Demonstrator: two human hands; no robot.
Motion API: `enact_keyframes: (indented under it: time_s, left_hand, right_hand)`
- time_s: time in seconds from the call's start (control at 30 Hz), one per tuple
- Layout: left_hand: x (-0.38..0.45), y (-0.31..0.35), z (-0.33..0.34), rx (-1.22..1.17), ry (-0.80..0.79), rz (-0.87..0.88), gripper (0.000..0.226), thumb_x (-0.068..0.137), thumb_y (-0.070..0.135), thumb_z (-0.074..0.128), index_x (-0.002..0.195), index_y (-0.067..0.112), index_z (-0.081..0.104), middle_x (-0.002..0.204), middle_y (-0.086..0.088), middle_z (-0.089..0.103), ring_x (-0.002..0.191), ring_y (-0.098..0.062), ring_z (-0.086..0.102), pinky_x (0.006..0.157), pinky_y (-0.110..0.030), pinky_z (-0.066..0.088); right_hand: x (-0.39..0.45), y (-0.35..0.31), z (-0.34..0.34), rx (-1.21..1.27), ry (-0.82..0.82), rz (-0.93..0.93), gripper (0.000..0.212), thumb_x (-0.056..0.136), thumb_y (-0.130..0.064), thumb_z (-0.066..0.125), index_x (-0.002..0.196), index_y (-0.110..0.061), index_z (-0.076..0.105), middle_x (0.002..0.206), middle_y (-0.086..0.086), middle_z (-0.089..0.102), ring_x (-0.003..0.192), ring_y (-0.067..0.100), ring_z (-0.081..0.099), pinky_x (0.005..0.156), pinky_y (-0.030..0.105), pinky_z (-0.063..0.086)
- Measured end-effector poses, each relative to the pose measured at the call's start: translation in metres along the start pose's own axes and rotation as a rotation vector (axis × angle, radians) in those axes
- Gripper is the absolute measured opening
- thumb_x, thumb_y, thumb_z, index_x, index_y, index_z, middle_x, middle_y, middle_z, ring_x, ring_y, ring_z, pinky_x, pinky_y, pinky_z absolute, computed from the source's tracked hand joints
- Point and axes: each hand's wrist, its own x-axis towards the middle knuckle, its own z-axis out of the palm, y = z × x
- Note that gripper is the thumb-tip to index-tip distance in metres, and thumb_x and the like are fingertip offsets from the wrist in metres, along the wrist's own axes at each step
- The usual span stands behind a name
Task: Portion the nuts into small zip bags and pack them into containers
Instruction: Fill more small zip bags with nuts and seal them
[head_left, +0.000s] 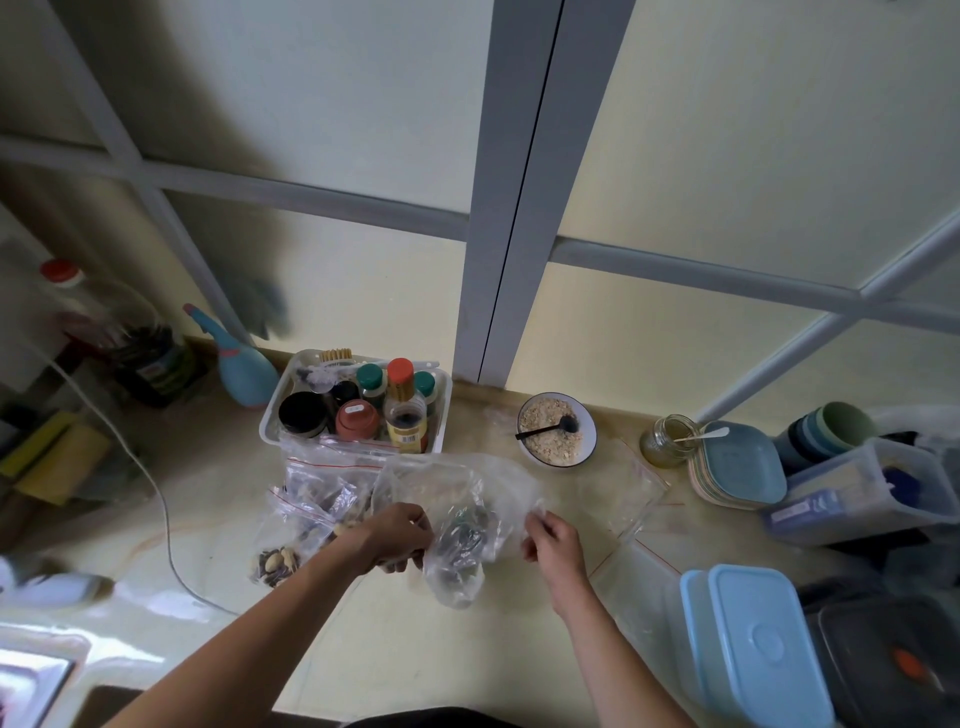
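My left hand (397, 535) and right hand (553, 540) each pinch a clear plastic bag (462, 525) — just in front of the white condiment bin (270, 415) — small filled zip bags (296, 525) left of it.

Left hand (397, 535) fingertips hidden behind the crumpled clear bag (460, 525); bag contents a dark blur, can't tell what. Blue-lidded container (753, 649) cut off at bottom edge. Black box (893, 660) at right cut off, orange item inside unclear. Bottle label (408, 434) too small to read. Far-left items blurred, incl. red-capped bottle (98, 312).
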Motion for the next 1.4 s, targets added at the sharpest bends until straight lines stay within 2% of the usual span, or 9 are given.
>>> enact_keyframes:
  time_s: [0.43, 0.53, 0.73, 0.93, 1.03, 1.1, 1.17, 1.3, 1.4]
  left_hand:
    - [0.005, -0.005, 0.0, -0.024, -0.017, -0.005, 0.007, 0.088, 0.008, 0.062, 0.095, 0.007, 0.06, 0.068, -0.006, 0.072, 0.045, -0.013, 0.047, 0.044, -0.022, 0.035]
    - [0.005, -0.004, 0.0, -0.029, -0.02, -0.007, 0.005, 0.088, 0.008, 0.062, 0.093, 0.008, 0.059, 0.067, -0.006, 0.072, 0.045, -0.013, 0.047, 0.043, -0.022, 0.035]
    - [0.003, -0.002, 0.0, -0.032, -0.01, -0.006, 0.005, 0.087, 0.004, 0.056, 0.089, 0.008, 0.058, 0.066, -0.007, 0.071, 0.043, -0.014, 0.046, 0.044, -0.021, 0.033]
    - [0.003, -0.004, 0.0, -0.037, -0.01, -0.018, 0.007, 0.086, 0.008, 0.061, 0.093, 0.009, 0.059, 0.068, -0.008, 0.072, 0.047, -0.015, 0.047, 0.045, -0.021, 0.035]
    - [0.001, -0.005, 0.0, -0.046, -0.002, -0.017, 0.007, 0.086, 0.009, 0.062, 0.093, 0.008, 0.06, 0.069, -0.007, 0.072, 0.045, -0.014, 0.048, 0.044, -0.021, 0.035]
    - [-0.001, -0.006, 0.001, -0.068, 0.008, -0.023, 0.008, 0.088, 0.01, 0.062, 0.095, 0.007, 0.06, 0.068, -0.007, 0.072, 0.044, -0.013, 0.049, 0.044, -0.021, 0.036]
    - [-0.003, -0.007, 0.004, -0.096, 0.022, -0.028, 0.009, 0.09, 0.013, 0.061, 0.096, 0.006, 0.059, 0.068, -0.007, 0.072, 0.044, -0.013, 0.049, 0.043, -0.021, 0.035]
    - [-0.007, -0.007, 0.015, -0.191, 0.046, -0.035, 0.008, 0.094, 0.013, 0.056, 0.093, 0.005, 0.056, 0.076, -0.014, 0.072, 0.043, -0.016, 0.05, 0.044, -0.022, 0.035]
    - [-0.01, -0.006, 0.025, -0.271, 0.074, -0.048, 0.011, 0.094, 0.008, 0.051, 0.086, 0.004, 0.058, 0.079, -0.017, 0.073, 0.043, -0.018, 0.052, 0.046, -0.023, 0.035]
  right_hand:
    - [0.002, -0.001, -0.003, -0.025, -0.039, 0.001, 0.019, 0.093, 0.004, 0.06, 0.077, -0.004, 0.06, 0.058, 0.002, 0.039, 0.049, 0.013, 0.029, 0.047, 0.025, 0.024]
    - [0.002, -0.003, -0.004, -0.042, -0.048, -0.017, 0.028, 0.092, 0.004, 0.058, 0.071, -0.014, 0.056, 0.057, -0.005, 0.038, 0.051, 0.013, 0.025, 0.047, 0.023, 0.022]
    - [0.004, 0.0, -0.007, -0.142, -0.053, -0.086, 0.01, 0.087, -0.01, 0.072, 0.084, -0.014, 0.064, 0.076, -0.008, 0.066, 0.062, 0.004, 0.053, 0.06, 0.019, 0.041]
    - [0.008, -0.001, -0.007, -0.115, 0.079, -0.05, 0.023, 0.095, -0.007, 0.061, 0.075, -0.016, 0.056, 0.055, -0.011, 0.048, 0.055, 0.015, 0.042, 0.058, 0.029, 0.036]
    - [0.01, 0.003, -0.012, 0.027, 0.253, 0.007, 0.008, 0.094, -0.002, 0.061, 0.089, -0.009, 0.06, 0.08, 0.004, 0.061, 0.055, 0.016, 0.056, 0.064, 0.035, 0.047]
    - [0.012, 0.009, -0.015, 0.18, 0.3, 0.07, 0.023, 0.093, 0.003, 0.058, 0.114, -0.007, 0.06, 0.106, 0.009, 0.062, 0.061, 0.013, 0.064, 0.071, 0.036, 0.054]
    - [0.007, 0.01, -0.015, 0.234, 0.341, 0.095, 0.029, 0.094, 0.006, 0.053, 0.12, -0.007, 0.054, 0.111, 0.009, 0.058, 0.066, 0.019, 0.063, 0.072, 0.034, 0.054]
    - [-0.02, 0.006, -0.007, -0.139, 0.554, 0.133, 0.008, 0.094, -0.005, 0.054, 0.102, -0.003, 0.053, 0.098, 0.017, 0.065, 0.081, 0.035, 0.063, 0.067, 0.034, 0.044]
    - [-0.046, 0.008, 0.009, -0.469, 0.225, 0.265, 0.008, 0.096, -0.009, 0.057, 0.092, -0.004, 0.062, 0.087, 0.015, 0.07, 0.072, 0.028, 0.065, 0.06, 0.03, 0.047]
